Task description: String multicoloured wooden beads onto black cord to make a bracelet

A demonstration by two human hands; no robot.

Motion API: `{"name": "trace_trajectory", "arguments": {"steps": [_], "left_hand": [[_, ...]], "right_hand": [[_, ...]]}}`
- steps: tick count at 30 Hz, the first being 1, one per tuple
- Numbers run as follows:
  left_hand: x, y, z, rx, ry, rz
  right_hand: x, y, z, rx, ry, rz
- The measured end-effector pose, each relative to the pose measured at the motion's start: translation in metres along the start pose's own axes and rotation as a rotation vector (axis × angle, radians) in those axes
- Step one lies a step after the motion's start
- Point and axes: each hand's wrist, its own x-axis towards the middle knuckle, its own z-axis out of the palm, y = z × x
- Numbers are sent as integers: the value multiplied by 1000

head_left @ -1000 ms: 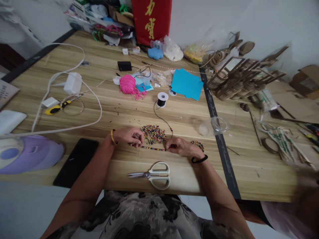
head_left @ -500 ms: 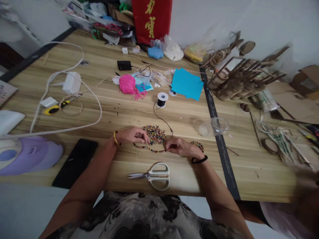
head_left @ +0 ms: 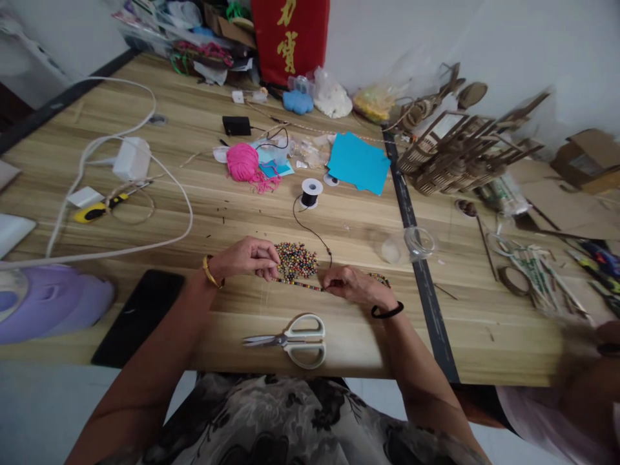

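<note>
A pale wall (head_left: 397, 39) is rising beyond both hands, and a wood-grained table (head_left: 358, 342) is spreading under them. Far past the right hand, brown lattice-sided wooden models (head_left: 458, 152) are crowding together, while a red banner (head_left: 293, 42) is hanging straight ahead, well beyond the left hand. The person's two forearms are coming in from the near edge and slanting inward, the left one laid out longer toward the middle. A purple appliance (head_left: 58, 303) is sitting well to the left of the left hand, with a flat black slab (head_left: 140, 316) lying between them. The left hand (head_left: 245, 259) is arching palm-down, its fingers half curled and its thumb closing toward them; I'm not able to tell whether it is gripping anything. The right hand (head_left: 353, 284) is resting low, fingers folded in, pinching a bead strand (head_left: 305, 285). White-handled scissors (head_left: 285, 340) are lying nearer the body than either hand, between them. A pink yarn ball (head_left: 243, 161) is resting farther out, beyond the left hand; a spool of black cord (head_left: 310, 197) is standing between and beyond the hands. The strand is stretching nearly straight between the two hands, just below a heap of tiny loose beads (head_left: 296, 259).
</note>
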Motion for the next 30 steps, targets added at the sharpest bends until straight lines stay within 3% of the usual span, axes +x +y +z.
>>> {"name": "trace_trajectory", "arguments": {"steps": [6, 13, 21, 30], "left_hand": [[-5, 1, 8, -63, -45, 22], [13, -11, 25, -158, -79, 32], [9, -23, 6, -163, 69, 51], [12, -27, -3, -42, 77, 81]], "right_hand": [[-2, 8, -3, 45, -78, -24], [1, 17, -5, 180, -141, -83], [1, 21, -4, 229, -158, -99], [-1, 22, -3, 262, -172, -92]]}}
